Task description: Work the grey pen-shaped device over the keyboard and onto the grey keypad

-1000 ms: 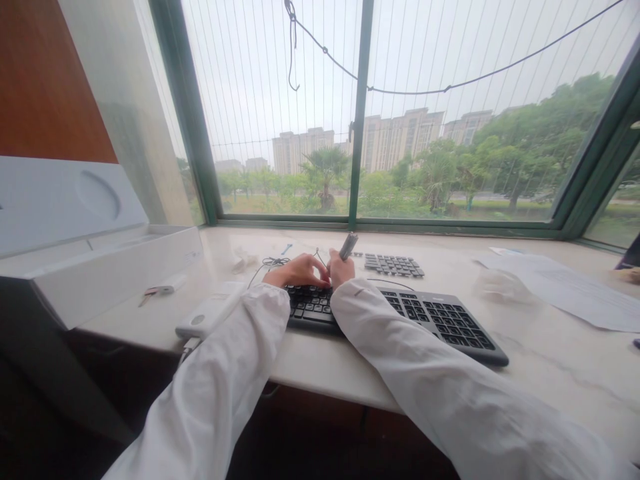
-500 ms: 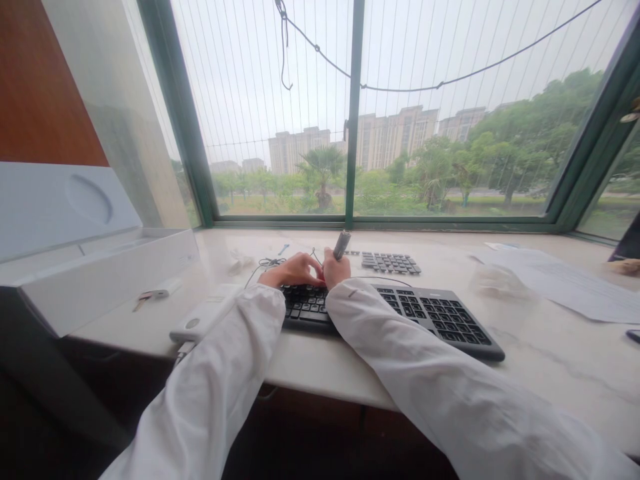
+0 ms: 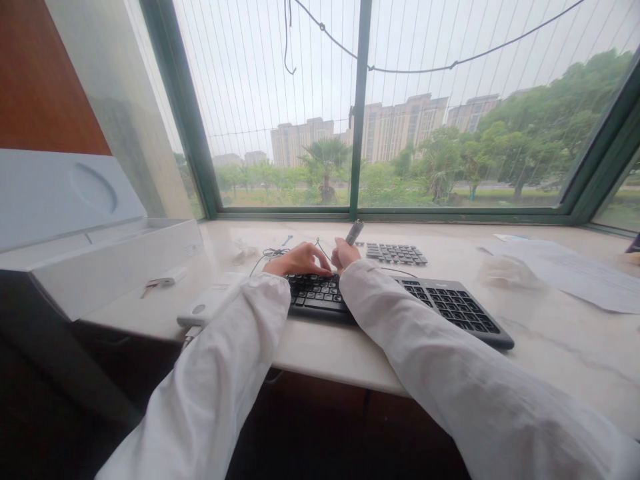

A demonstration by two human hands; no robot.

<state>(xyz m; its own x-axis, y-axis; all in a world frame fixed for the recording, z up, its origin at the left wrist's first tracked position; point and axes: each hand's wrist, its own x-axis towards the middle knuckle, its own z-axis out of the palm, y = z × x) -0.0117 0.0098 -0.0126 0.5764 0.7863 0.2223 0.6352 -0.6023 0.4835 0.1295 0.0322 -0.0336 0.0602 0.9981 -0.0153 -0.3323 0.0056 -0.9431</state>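
Nearest me, my two white sleeves cross the table (image 3: 320, 353) edge toward the black keyboard (image 3: 400, 300), which lies close to that front edge. My left hand (image 3: 299, 261) rests on the keyboard's far left corner, fingers curled down onto the keys, gripping nothing I can make out. My right hand (image 3: 345, 255) is fisted around a grey pen-like tool (image 3: 354, 233), tip angled up and away. Risk, as I judge it: my forearms press on the keyboard, so a shove could slide it toward the edge, and the thin cable (image 3: 270, 255) just beyond could snag my fingers. A white device (image 3: 210, 307) sits left, near the edge. Farther out, loose keycaps (image 3: 395, 253); open room right, before the papers (image 3: 565, 273).
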